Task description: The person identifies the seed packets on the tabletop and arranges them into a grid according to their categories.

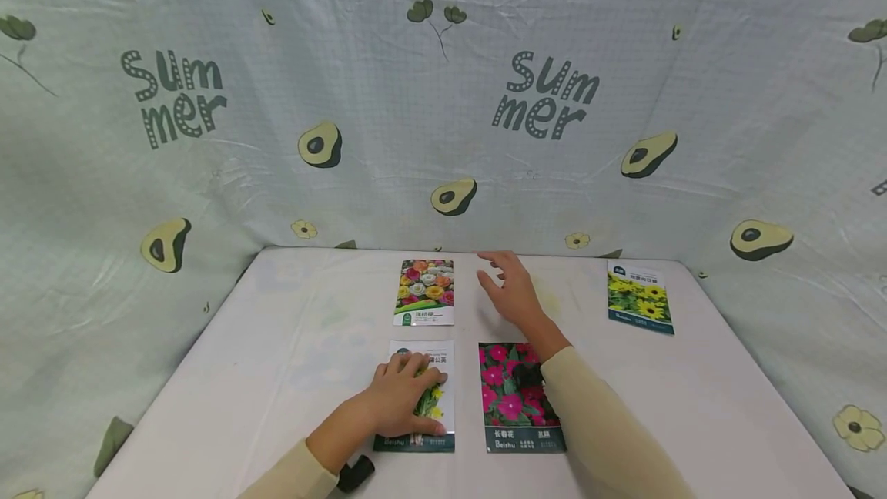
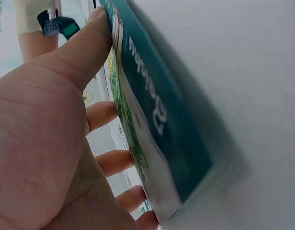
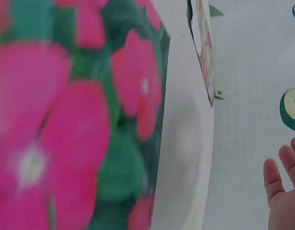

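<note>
My left hand (image 1: 400,399) rests on a seed packet with yellow flowers (image 1: 436,403) at the front of the table. In the left wrist view its spread fingertips and thumb touch the face of that packet (image 2: 152,105). My right hand (image 1: 511,289) is held out over the back of the table with nothing in it, fingers spread and slightly bent. It is nearest to a packet of multicoloured blooms (image 1: 425,291), which lies to its left. Below the right forearm lies a packet with pink flowers (image 1: 509,395), partly covered by the sleeve.
A packet with yellow daisy-like flowers (image 1: 639,299) lies at the back right of the white table (image 1: 277,353). Behind the table hangs a pale cloth (image 1: 388,98) printed with avocados and lettering. Dark wrist devices (image 1: 356,474) are worn on both arms.
</note>
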Tool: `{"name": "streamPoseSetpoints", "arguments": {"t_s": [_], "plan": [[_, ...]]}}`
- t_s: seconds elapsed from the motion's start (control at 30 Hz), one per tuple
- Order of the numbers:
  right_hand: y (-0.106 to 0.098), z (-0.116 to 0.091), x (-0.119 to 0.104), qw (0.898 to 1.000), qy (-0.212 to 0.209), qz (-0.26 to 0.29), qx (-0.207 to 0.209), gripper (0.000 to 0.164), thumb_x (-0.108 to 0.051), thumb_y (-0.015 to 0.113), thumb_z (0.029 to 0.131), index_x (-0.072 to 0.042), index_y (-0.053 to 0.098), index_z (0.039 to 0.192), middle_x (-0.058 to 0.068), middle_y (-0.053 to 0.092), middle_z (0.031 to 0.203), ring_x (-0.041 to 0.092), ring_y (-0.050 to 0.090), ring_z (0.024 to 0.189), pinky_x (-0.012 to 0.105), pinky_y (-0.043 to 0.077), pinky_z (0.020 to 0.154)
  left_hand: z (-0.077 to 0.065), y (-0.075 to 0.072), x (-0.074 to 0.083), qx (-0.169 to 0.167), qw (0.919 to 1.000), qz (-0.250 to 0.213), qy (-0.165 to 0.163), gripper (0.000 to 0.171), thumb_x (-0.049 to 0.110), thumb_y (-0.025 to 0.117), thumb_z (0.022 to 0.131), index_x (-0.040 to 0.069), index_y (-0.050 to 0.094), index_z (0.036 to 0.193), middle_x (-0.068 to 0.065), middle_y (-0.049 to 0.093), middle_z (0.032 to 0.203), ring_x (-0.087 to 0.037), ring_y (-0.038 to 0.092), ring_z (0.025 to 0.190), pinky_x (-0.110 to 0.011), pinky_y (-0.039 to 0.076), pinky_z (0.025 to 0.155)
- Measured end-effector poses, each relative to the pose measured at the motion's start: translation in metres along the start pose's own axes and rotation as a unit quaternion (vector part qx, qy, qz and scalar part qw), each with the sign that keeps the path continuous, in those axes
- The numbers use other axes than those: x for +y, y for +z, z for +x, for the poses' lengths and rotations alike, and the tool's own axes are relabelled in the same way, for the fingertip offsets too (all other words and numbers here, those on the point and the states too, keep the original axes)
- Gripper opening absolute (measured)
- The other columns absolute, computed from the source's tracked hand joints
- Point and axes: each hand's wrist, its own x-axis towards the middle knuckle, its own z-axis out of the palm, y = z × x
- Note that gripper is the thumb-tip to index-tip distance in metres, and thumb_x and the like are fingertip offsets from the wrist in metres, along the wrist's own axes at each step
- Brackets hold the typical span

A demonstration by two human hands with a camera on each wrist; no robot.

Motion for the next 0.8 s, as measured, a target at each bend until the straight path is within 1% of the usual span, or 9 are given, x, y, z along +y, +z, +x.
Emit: {"name": "streamPoseSetpoints", "arguments": {"t_s": [0.13, 0.23, 0.43, 0.67, 0.8], "plan": [[-0.016, -0.009, 0.012, 1.0, -0.023, 0.01, 0.006, 0.037, -0.026, 0.066, 0.101, -0.015, 0.063, 0.137, 0.009, 0.058, 0.136, 0.031, 0.057, 0.125, 0.05, 0.053, 0.1, 0.0, -0.001, 0.0, 0.0, 1.0, 0.002, 0.003, 0.079, 0.069, 0.073, 0.082, 0.027, 0.055, 0.146, -0.013, 0.042, 0.156, -0.045, 0.033, 0.141, -0.067, 0.034, 0.107], [-0.028, -0.015, 0.02, 0.999, -0.03, 0.018, 0.01, 0.035, -0.024, 0.066, 0.101, -0.015, 0.064, 0.135, 0.009, 0.057, 0.135, 0.031, 0.057, 0.126, 0.052, 0.052, 0.1, 0.0, -0.001, 0.0, 0.002, 1.0, 0.002, 0.005, 0.079, 0.07, 0.072, 0.082, 0.027, 0.055, 0.146, -0.013, 0.042, 0.156, -0.045, 0.033, 0.141, -0.067, 0.034, 0.107], [-0.051, -0.029, 0.038, 1.0, -0.009, 0.003, -0.003, 0.031, -0.023, 0.066, 0.101, -0.015, 0.067, 0.132, 0.011, 0.056, 0.137, 0.032, 0.055, 0.128, 0.054, 0.051, 0.102, 0.0, 0.002, -0.001, 0.008, 0.9999, 0.001, 0.007, 0.08, 0.071, 0.072, 0.081, 0.026, 0.055, 0.146, -0.012, 0.042, 0.155, -0.044, 0.033, 0.141, -0.067, 0.034, 0.107], [-0.076, -0.041, 0.062, 1.0, 0.006, -0.014, -0.003, 0.03, -0.022, 0.065, 0.102, -0.01, 0.068, 0.129, 0.015, 0.053, 0.141, 0.034, 0.052, 0.132, 0.057, 0.05, 0.102, 0.0, 0.002, -0.001, 0.009, 0.9999, -0.004, 0.007, 0.08, 0.07, 0.073, 0.081, 0.027, 0.055, 0.146, -0.012, 0.042, 0.155, -0.045, 0.033, 0.141, -0.067, 0.033, 0.107], [-0.09, -0.045, 0.075, 1.0, 0.022, -0.022, 0.001, 0.029, -0.021, 0.064, 0.103, -0.007, 0.069, 0.127, 0.018, 0.051, 0.143, 0.037, 0.049, 0.134, 0.058, 0.048, 0.105, -0.001, 0.001, 0.0, 0.009, 0.9999, -0.005, 0.009, 0.08, 0.069, 0.073, 0.081, 0.026, 0.055, 0.146, -0.012, 0.041, 0.156, -0.045, 0.032, 0.141, -0.068, 0.033, 0.107]]}}
